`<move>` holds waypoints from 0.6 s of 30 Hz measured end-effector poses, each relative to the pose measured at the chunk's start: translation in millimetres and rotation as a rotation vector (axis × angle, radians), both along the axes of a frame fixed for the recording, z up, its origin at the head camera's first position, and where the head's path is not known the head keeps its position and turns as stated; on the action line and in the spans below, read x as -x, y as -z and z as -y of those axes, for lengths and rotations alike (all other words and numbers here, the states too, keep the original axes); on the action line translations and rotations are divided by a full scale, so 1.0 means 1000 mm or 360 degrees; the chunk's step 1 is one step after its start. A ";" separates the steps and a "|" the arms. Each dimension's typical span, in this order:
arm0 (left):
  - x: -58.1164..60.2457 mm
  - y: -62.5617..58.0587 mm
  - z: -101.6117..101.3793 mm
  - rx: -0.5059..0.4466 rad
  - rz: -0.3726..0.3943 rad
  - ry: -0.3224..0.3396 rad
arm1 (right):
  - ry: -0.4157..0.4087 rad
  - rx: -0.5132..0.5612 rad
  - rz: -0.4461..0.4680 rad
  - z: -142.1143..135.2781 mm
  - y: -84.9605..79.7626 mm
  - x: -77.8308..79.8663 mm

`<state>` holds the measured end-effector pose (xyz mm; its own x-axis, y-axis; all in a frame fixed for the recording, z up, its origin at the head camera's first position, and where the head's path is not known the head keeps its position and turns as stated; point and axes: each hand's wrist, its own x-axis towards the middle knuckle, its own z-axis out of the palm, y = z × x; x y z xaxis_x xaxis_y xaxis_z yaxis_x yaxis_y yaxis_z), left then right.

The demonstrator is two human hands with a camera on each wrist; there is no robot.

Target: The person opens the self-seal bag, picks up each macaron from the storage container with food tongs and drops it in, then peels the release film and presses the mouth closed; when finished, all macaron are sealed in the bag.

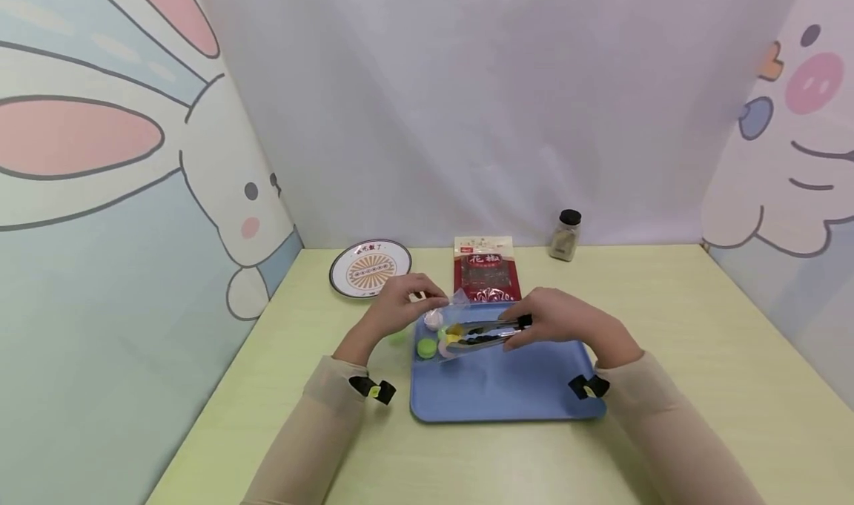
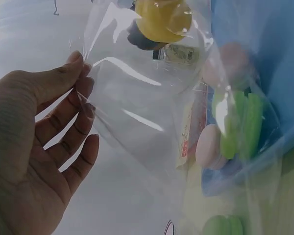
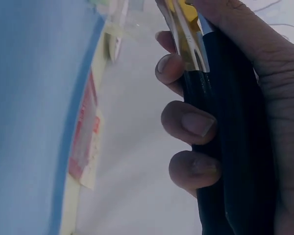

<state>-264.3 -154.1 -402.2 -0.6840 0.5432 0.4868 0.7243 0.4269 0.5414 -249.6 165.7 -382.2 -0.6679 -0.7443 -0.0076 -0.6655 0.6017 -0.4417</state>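
My left hand (image 1: 403, 306) pinches the edge of a clear plastic bag (image 2: 132, 98) between thumb and fingertips, above the left part of the blue tray (image 1: 507, 386). In my right hand (image 1: 557, 318) are metal tongs (image 1: 490, 331) with black handles (image 3: 245, 137), the fingers curled around them. A yellow macaron (image 2: 164, 19) is between the tongs' tips, overlapping the bag in the left wrist view. Green macarons (image 1: 427, 349) and pale pink ones (image 2: 210, 147) lie at the tray's left end, partly seen through the bag.
Behind the tray lies a red packet (image 1: 483, 271). A patterned white plate (image 1: 347, 271) stands back left, a small black-lidded jar (image 1: 565, 236) back right. Another green macaron (image 2: 223, 226) is on the table left of the tray. A white curtain (image 1: 467, 104) hangs behind.
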 end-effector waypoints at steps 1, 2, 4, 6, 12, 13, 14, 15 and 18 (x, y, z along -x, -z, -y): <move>0.000 -0.001 -0.001 0.0002 -0.0006 0.0001 | -0.0023 0.0012 -0.0011 0.001 0.002 0.000; -0.001 -0.001 -0.002 0.0006 -0.0010 0.0000 | -0.0046 0.0021 -0.0030 0.003 0.005 0.000; -0.002 -0.002 -0.003 0.0013 -0.0017 0.0001 | -0.0095 0.0036 -0.0083 0.007 0.010 0.001; -0.003 -0.003 -0.005 0.0022 -0.0022 -0.0004 | -0.0133 0.0049 -0.0164 0.012 0.014 0.001; -0.005 -0.007 -0.006 -0.0024 -0.0084 -0.0020 | -0.0174 0.0105 -0.0486 0.030 0.024 -0.002; -0.005 -0.007 -0.006 -0.0040 -0.0097 -0.0018 | -0.0166 0.0109 -0.0530 0.033 0.025 -0.003; -0.005 -0.008 -0.006 -0.0057 -0.0112 -0.0016 | -0.0151 0.0116 -0.0556 0.035 0.026 -0.004; -0.005 -0.008 -0.006 -0.0075 -0.0124 -0.0017 | -0.0137 0.0121 -0.0575 0.037 0.026 -0.005; -0.006 -0.010 -0.005 -0.0132 -0.0153 -0.0012 | -0.0078 0.0107 -0.0598 0.041 0.026 -0.006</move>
<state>-258.7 -148.6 -392.2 -0.6359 0.4935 0.5934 0.7716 0.3890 0.5034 -243.3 124.9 -408.2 -0.5784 -0.7658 0.2811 -0.8157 0.5431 -0.1991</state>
